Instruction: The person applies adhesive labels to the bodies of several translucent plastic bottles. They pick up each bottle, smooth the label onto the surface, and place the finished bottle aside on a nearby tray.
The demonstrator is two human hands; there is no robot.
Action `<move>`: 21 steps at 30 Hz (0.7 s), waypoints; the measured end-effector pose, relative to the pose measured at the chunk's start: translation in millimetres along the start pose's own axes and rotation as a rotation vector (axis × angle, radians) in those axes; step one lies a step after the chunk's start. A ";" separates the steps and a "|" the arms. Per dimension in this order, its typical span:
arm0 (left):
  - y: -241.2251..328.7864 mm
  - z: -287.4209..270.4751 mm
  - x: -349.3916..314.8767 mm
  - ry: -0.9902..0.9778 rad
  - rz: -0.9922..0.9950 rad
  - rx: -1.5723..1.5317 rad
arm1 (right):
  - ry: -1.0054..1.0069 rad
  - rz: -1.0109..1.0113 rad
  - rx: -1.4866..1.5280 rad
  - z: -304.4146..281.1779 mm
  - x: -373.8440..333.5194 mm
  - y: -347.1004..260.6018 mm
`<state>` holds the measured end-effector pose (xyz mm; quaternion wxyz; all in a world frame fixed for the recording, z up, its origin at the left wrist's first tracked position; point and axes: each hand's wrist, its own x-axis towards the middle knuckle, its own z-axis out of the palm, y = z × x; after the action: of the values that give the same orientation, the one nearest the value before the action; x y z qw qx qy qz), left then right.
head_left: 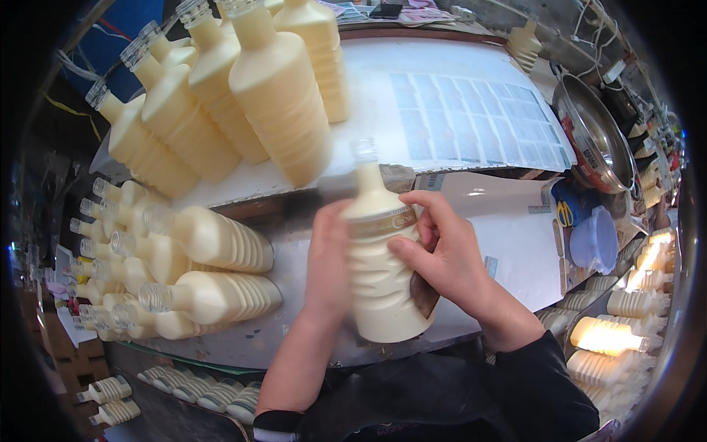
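- Between the person's two bare hands, a cream-coloured, ridged plastic bottle with a clear threaded neck (387, 276) is pointing its mouth away from the person and its base toward them; whether the base is touching the table cannot be told.
- Around its shoulder, a brownish printed band (379, 223) is running.
- Along its left side, the left hand (329, 254), blurred, is curving partly closed and holding the bottle, its fingertips hiding from view.
- On the other side, the right hand (451, 243) is holding the bottle half-closed, index finger reaching the shoulder, thumb resting on the front below the band.
- Under that hand, a dark brown flat piece (425, 296) is showing against the bottle; its kind is unclear.
- To the left, similar cream bottles (224, 239) are lying in a group on the table, necks pointing left.
- Beyond these, more tall cream bottles (280, 96) are standing close together on a white raised surface (368, 74).
- Farther right, a pale sheet of gridded labels (475, 121) is lying flat, with a round metal pan (600, 132) leaning nearby and a lilac plastic tub (593, 239) sitting below.
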<state>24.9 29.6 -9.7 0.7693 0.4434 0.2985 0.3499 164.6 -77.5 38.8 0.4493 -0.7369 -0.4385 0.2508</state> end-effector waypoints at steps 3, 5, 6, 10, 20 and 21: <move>-5.6 -4.9 0.3 0.000 0.008 0.050 | -0.028 0.089 0.138 -11.8 8.0 4.3; -2.4 -3.7 -0.8 0.006 0.001 0.032 | -0.046 0.133 0.335 -28.8 24.2 4.0; -1.8 -3.4 -1.5 0.011 -0.002 0.020 | -0.070 0.158 0.441 -36.5 30.1 2.0; -3.9 -2.4 -2.2 0.005 0.012 -0.049 | -0.112 -0.123 0.316 -32.9 28.2 -18.2; -8.8 -6.7 -2.5 0.040 -0.027 -0.178 | -0.003 -0.797 -0.514 -9.2 38.8 -49.6; -9.2 -7.7 -2.4 0.050 -0.034 -0.186 | -0.027 -0.778 -0.556 -6.9 37.7 -51.2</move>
<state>20.1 28.0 -20.9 0.8054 0.3559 0.2912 0.3740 166.8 -36.9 88.2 0.2898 -0.6068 -0.7382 -0.0532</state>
